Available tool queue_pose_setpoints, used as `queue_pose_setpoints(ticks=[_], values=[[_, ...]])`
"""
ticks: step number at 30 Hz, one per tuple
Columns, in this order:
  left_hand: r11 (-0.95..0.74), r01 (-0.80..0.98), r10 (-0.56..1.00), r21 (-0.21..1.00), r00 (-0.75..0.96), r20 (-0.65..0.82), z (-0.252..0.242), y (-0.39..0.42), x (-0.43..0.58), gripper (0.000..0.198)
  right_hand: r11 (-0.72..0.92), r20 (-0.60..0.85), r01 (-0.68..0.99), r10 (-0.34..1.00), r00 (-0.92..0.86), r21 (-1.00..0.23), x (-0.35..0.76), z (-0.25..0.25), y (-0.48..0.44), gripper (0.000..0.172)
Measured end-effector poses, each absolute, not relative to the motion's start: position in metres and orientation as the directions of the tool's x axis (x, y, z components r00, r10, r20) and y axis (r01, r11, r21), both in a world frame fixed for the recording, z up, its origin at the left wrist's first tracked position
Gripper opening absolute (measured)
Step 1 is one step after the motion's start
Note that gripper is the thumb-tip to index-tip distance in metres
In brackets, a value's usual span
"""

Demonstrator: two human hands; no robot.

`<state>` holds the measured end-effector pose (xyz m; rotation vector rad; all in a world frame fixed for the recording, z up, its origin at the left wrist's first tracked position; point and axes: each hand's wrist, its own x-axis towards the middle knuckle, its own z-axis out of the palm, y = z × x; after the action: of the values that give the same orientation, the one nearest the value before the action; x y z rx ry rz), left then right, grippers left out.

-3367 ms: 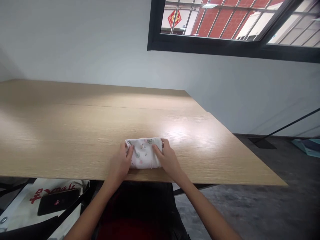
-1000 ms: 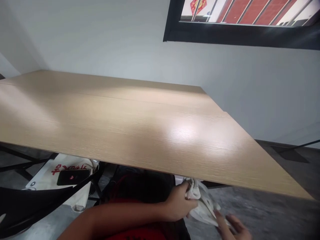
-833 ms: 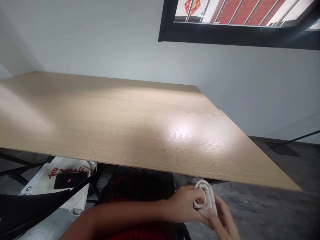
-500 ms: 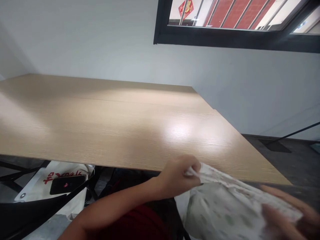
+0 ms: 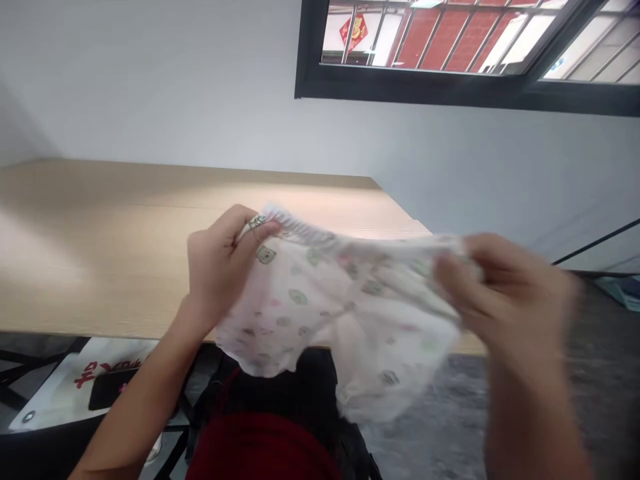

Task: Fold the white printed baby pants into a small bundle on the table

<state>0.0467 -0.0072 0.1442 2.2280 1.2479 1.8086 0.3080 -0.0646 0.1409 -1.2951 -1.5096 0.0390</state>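
A pair of small white shorts (image 5: 320, 287) with an elastic waistband and little green and pink prints hangs spread out before me, over the table's front edge. My left hand (image 5: 220, 260) pinches the waistband's left end between thumb and fingers. At the other end, my right hand (image 5: 505, 293) grips the waistband; it is smeared by motion. Both legs of the shorts dangle below the stretched band, the right one lower than the left.
The wooden table (image 5: 100, 267) reaches back to a pale wall with a dark-framed window (image 5: 420, 80). Below its front edge at left lies a white cloth bag (image 5: 50, 393) with red lettering, a black phone (image 5: 105, 390) on it. A thin black pole (image 5: 600, 239) slants at right.
The shorts have come up from low at the right to in front of me and hang unfolded. Both hands have risen; the left moved leftward. My view has shifted slightly right.
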Motion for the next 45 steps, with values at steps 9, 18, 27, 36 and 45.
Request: queue_pose_setpoints(ticks=[9, 18, 27, 36, 45], values=[[-0.407, 0.726, 0.864, 0.555, 0.110, 0.490, 0.062, 0.136, 0.023, 0.029, 0.251, 0.399, 0.713, 0.916, 0.043, -0.655, 0.275, 0.048, 0.127, 0.021], [-0.296, 0.845, 0.915, 0.445, 0.118, 0.385, 0.042, 0.184, 0.039, 0.017, 0.160, 0.338, 0.785, 0.939, 0.066, -0.599, 0.282, 0.024, 0.171, 0.015], [-0.600, 0.744, 0.793, 0.295, 0.601, 0.098, 0.035, 0.109, 0.040, 0.029, 0.648, 0.272, 0.596, 0.752, -0.601, -0.474, 0.193, 0.024, 0.107, 0.044], [-0.490, 0.863, 0.863, 0.119, 0.500, -0.075, 0.031, -0.090, -0.004, 0.062, 0.541, 0.044, 0.785, 0.830, -0.556, -0.301, 0.165, 0.022, 0.157, 0.045], [-0.735, 0.609, 0.626, 0.299, 0.778, -0.046, 0.097, 0.047, 0.105, 0.036, 0.398, 0.047, 0.682, 0.881, -0.471, -0.614, 0.285, 0.065, 0.127, 0.039]])
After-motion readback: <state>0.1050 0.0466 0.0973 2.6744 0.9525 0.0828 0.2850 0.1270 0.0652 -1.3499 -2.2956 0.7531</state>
